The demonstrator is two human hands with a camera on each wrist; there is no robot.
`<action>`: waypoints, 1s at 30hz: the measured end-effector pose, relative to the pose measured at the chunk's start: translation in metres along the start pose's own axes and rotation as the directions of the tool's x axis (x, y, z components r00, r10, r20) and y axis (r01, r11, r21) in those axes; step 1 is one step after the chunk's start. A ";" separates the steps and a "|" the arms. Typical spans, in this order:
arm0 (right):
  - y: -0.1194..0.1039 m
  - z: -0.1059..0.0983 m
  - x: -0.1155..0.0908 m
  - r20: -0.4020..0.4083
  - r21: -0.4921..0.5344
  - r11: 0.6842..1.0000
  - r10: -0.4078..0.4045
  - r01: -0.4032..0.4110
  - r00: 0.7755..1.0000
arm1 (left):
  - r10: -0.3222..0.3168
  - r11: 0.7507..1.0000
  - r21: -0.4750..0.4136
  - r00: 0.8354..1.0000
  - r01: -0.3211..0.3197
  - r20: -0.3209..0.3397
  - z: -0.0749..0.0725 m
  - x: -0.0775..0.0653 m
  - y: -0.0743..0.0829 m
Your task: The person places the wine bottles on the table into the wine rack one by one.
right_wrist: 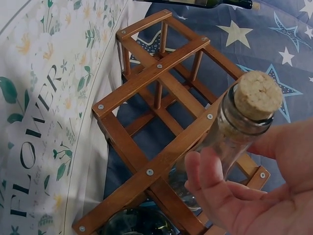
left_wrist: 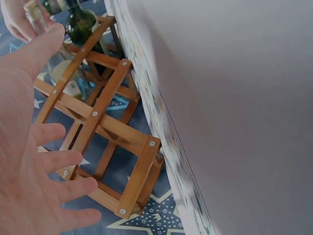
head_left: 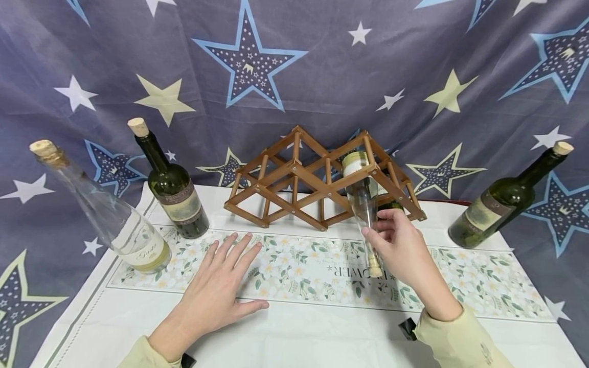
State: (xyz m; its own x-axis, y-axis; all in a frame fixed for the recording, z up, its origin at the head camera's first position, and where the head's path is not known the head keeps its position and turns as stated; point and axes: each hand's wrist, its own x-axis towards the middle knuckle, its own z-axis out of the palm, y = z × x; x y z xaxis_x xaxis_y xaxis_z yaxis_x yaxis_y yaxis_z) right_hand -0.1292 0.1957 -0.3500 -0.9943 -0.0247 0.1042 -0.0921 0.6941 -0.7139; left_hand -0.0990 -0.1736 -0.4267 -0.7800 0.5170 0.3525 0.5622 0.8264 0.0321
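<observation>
My right hand (head_left: 401,245) grips a clear glass bottle (head_left: 361,197) by its neck, thumb on one side and fingers on the other. The bottle's corked end points toward me, and its base lies inside the upper right opening of the wooden wine rack (head_left: 294,167). In the right wrist view, the cork (right_wrist: 258,94) shows up close above the slats. Below it, a dark green bottle (right_wrist: 139,224) sits in a lower opening, mostly hidden by the rack and hand. My left hand (head_left: 218,289) is spread palm down over the floral runner, left of the rack, holding nothing.
On the left stand a clear corked bottle (head_left: 142,245) and a green corked wine bottle (head_left: 181,202). Another green bottle (head_left: 490,209) stands at the right. A floral runner (head_left: 294,266) crosses the white table (head_left: 294,332); a starry curtain (head_left: 322,61) hangs behind.
</observation>
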 end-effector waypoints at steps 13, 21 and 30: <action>-0.001 0.001 0.006 -0.010 0.014 1.000 0.010 -0.010 1.000 | 0.009 1.000 -0.005 1.000 -0.009 -0.012 0.000 0.002 0.000; 0.000 0.002 0.009 0.005 0.014 0.999 0.039 -0.039 0.999 | 0.007 1.000 -0.008 1.000 -0.007 -0.008 0.000 0.002 0.000; 0.001 0.005 0.012 -0.002 0.000 0.999 0.034 -0.034 0.999 | 0.007 1.000 -0.001 1.000 -0.007 -0.012 0.001 0.000 0.000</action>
State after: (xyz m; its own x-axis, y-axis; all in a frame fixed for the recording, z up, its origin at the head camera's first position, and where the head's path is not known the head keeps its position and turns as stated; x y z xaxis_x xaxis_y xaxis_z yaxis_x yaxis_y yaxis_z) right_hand -0.1412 0.1928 -0.3527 -0.9967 0.0001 0.0814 -0.0585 0.6945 -0.7171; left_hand -0.0995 -0.1734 -0.4274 -0.7731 0.5198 0.3635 0.5675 0.8228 0.0305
